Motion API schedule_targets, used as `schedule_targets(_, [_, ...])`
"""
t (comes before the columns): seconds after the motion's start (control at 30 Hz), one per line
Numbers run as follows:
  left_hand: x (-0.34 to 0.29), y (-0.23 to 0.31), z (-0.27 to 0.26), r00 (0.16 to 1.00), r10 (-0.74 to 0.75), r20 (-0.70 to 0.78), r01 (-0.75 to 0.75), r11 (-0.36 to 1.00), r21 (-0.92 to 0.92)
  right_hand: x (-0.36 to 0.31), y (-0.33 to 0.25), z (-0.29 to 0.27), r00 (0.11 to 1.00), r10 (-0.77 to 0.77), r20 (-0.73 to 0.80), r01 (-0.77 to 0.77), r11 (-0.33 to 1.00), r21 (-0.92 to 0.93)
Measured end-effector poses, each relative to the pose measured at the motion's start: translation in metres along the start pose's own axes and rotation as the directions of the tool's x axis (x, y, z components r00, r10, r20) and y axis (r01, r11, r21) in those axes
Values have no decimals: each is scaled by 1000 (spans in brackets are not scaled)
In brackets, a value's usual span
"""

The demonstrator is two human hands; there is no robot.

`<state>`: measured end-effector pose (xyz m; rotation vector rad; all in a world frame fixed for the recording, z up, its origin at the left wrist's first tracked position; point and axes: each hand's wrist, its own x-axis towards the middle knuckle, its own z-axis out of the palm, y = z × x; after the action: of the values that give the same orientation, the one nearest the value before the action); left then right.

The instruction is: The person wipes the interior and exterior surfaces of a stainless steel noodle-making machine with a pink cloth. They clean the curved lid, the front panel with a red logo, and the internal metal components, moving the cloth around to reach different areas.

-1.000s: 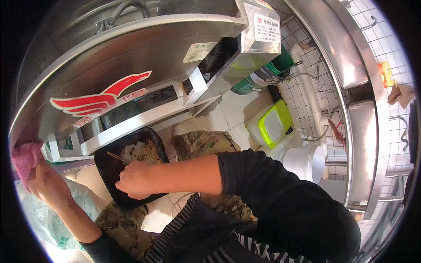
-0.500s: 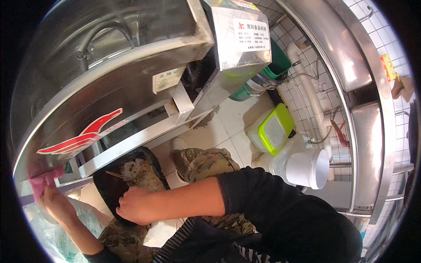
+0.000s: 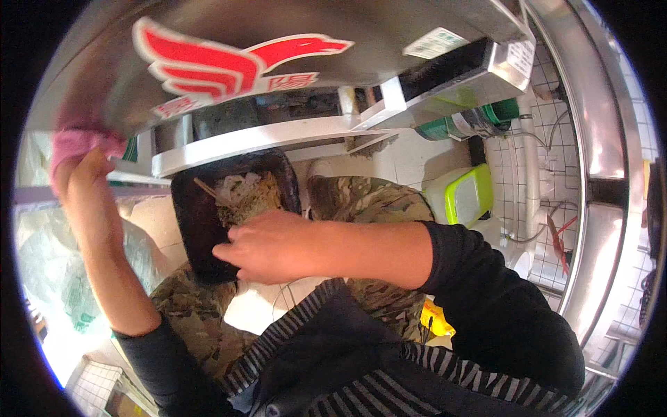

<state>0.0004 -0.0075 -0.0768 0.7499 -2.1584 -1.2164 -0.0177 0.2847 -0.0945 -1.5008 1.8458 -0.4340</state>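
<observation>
Containing scraps [image 3: 253,200], black tub [image 3: 194,240], right hand [image 3: 274,247] above

Left grip [image 3: 85,169] clenched, arm [image 3: 111,264] outstretched; right grip [image 3: 274,247] loosely curled, forearm [image 3: 368,251] crosswise.

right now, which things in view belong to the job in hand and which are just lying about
In use:
pink cloth, in the left hand
steel machine, cloth apparently against it
possibly black bin, below the right hand

Apparently lying about:
green-lidded container
green bucket
clear plastic bag
yellow object
</observation>
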Motion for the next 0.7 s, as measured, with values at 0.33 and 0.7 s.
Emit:
schedule_targets(0.33, [-23, 63, -4, 967, 186, -174, -251, 801, -543, 33, -3, 5, 992, 86, 97, -77, 993, -94])
schedule_targets(0.7, [-16, 37, 8, 981, -69, 181, 66, 998, 23, 46, -4, 10, 986, 95, 134, -80, 990, -113])
